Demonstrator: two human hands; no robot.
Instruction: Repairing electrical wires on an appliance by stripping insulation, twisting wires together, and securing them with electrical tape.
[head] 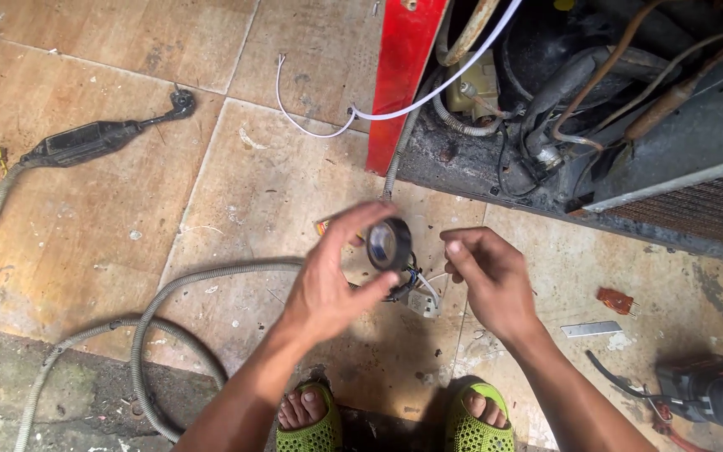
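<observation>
My left hand (332, 280) holds a roll of black electrical tape (388, 243) between thumb and fingers, just above the tiled floor. My right hand (489, 280) is beside it with the fingers pinched together, apparently on the tape's loose end, though that end is too thin to see clearly. Under the roll a bundle of thin wires (420, 289) lies on the floor. Both of my feet in green sandals (474, 423) show at the bottom edge.
An opened appliance with a red panel (403, 79), dark compressor (546, 50) and tubing fills the top right. A white wire (328, 125) trails out. A grey corrugated hose (152, 326) loops at left. Black plug with cable (94, 142), orange connector (617, 301), blade (592, 329), dark tool (709, 389).
</observation>
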